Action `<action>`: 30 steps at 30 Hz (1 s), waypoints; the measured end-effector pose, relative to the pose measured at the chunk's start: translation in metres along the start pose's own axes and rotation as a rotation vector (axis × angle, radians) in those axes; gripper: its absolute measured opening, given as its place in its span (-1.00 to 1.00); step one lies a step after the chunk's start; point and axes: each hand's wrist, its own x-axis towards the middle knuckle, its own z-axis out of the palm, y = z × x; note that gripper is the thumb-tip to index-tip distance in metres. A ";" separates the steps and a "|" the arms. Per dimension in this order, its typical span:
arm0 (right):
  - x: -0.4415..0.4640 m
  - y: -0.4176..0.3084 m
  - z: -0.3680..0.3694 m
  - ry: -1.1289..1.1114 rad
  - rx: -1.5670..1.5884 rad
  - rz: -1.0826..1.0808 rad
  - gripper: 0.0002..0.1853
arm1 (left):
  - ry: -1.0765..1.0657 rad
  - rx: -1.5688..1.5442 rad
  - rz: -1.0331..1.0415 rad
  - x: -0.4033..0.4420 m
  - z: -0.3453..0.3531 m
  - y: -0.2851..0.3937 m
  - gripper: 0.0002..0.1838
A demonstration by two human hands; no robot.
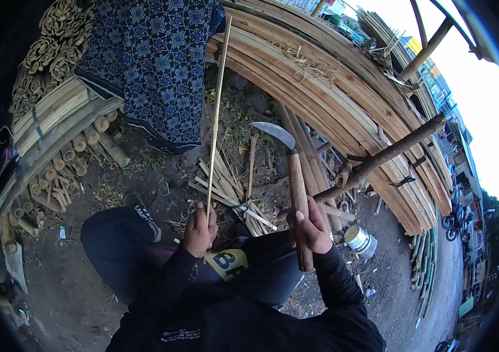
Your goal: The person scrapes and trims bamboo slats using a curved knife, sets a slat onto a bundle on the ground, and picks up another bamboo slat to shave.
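A long thin bamboo strip (216, 126) stands nearly upright in the closed fingers of my left hand (200, 230), its lower end showing just below the fist. My right hand (311, 229) is wrapped round the wooden handle (297, 182) of a sickle. The curved metal blade (277, 132) points up and to the left, apart from the strip. Between and beyond my hands, a loose pile of split bamboo strips (226, 186) lies on the ground.
Stacked planks (331, 100) fill the upper right, crossed by a slanting pole (378, 159). A blue patterned cloth (164, 64) hangs at upper left over bamboo bundles. Cut bamboo poles (68, 154) lie left. A white bucket (359, 240) stands right of my right hand.
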 end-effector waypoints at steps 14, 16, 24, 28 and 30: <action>-0.007 0.005 0.012 -0.282 -0.040 0.177 -0.46 | -0.006 0.088 -0.054 -0.004 -0.001 0.005 -0.47; -0.008 0.007 0.014 -0.279 -0.024 0.182 -0.46 | -0.001 0.124 -0.070 -0.006 -0.002 0.007 -0.48; -0.009 0.010 0.012 -0.256 -0.008 0.167 -0.50 | -0.088 0.152 0.080 -0.004 -0.005 0.002 -0.65; -0.008 0.013 0.013 -0.265 -0.037 0.199 -0.49 | -0.102 0.130 0.059 -0.004 0.004 0.008 -0.72; -0.011 0.015 0.013 -0.283 -0.046 0.184 -0.45 | -0.101 0.135 0.027 -0.007 0.008 0.016 -0.69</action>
